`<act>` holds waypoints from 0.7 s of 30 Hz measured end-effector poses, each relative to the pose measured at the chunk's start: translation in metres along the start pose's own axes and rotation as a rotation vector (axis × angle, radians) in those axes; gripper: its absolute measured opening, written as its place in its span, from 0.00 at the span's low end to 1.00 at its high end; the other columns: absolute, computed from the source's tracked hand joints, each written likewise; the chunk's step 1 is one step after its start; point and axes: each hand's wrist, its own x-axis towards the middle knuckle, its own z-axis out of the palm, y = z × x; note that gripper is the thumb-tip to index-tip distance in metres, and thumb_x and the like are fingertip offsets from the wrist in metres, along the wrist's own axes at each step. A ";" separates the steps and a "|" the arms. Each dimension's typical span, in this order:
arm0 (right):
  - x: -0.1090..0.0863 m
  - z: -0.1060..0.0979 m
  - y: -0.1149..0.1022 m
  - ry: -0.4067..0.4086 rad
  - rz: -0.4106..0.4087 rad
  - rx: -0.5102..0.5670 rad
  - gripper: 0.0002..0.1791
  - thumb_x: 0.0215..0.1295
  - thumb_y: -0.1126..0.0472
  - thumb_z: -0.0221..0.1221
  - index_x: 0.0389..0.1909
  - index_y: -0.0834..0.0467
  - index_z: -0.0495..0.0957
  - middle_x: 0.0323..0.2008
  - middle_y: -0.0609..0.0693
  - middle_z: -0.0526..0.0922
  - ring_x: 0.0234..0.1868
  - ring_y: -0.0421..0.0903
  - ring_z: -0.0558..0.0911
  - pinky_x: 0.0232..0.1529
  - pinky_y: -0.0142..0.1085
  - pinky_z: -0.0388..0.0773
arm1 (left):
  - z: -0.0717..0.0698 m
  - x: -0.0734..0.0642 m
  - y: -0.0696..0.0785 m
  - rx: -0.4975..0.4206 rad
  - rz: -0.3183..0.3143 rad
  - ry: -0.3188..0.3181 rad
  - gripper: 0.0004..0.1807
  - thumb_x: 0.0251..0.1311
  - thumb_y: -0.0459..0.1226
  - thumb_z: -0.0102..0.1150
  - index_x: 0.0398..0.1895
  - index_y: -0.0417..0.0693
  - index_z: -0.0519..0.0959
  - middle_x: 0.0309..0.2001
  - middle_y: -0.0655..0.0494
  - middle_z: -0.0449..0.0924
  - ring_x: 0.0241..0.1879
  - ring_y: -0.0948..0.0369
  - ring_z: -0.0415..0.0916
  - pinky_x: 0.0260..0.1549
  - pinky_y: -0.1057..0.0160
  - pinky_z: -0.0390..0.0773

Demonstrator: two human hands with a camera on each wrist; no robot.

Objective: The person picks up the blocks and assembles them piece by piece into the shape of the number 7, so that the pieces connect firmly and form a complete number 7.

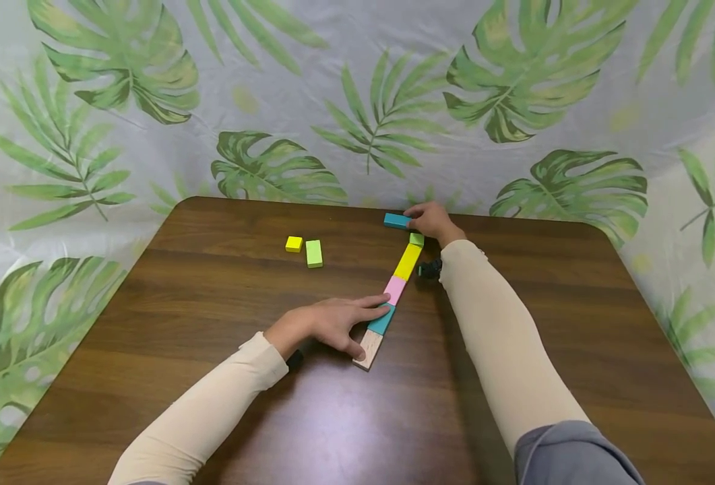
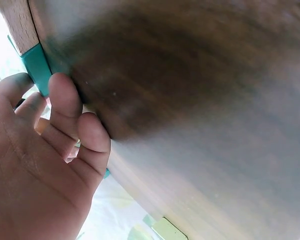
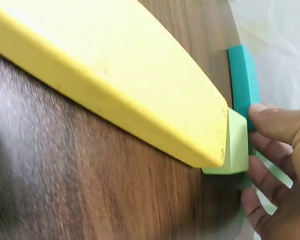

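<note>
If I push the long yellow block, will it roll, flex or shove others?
The long yellow block probably won't roll or tip: it lies flat on a broad face. Its straight, solid-looking edges suggest it's stiff. Pushed endwise, it would likely shove the pink block or small green block, as it appears to touch both.

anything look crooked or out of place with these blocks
The blue block, pinched by the right hand at the far end, lies crosswise to the row of blocks, perhaps on purpose. A yellow block and a lime block sit apart, left of the row. I see no obvious damage.
</note>
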 end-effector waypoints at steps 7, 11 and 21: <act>-0.001 0.006 -0.005 -0.017 -0.005 0.014 0.21 0.72 0.60 0.55 0.64 0.56 0.76 0.70 0.60 0.70 0.69 0.58 0.68 0.66 0.51 0.70 | 0.000 0.000 0.001 0.001 -0.008 0.000 0.49 0.59 0.51 0.64 0.80 0.64 0.48 0.81 0.71 0.35 0.78 0.57 0.54 0.69 0.51 0.64; -0.002 0.008 -0.006 -0.055 -0.011 0.014 0.21 0.72 0.59 0.56 0.64 0.56 0.77 0.70 0.59 0.70 0.70 0.58 0.67 0.67 0.51 0.68 | 0.001 0.000 0.001 -0.004 0.000 -0.003 0.49 0.59 0.51 0.64 0.80 0.63 0.48 0.81 0.70 0.35 0.77 0.56 0.54 0.68 0.50 0.64; -0.009 0.007 -0.006 -0.127 -0.057 0.037 0.20 0.71 0.59 0.58 0.61 0.56 0.78 0.65 0.58 0.75 0.67 0.57 0.70 0.67 0.51 0.68 | 0.000 0.000 0.000 -0.018 -0.006 -0.007 0.49 0.59 0.50 0.64 0.80 0.63 0.48 0.81 0.70 0.35 0.78 0.56 0.53 0.69 0.49 0.63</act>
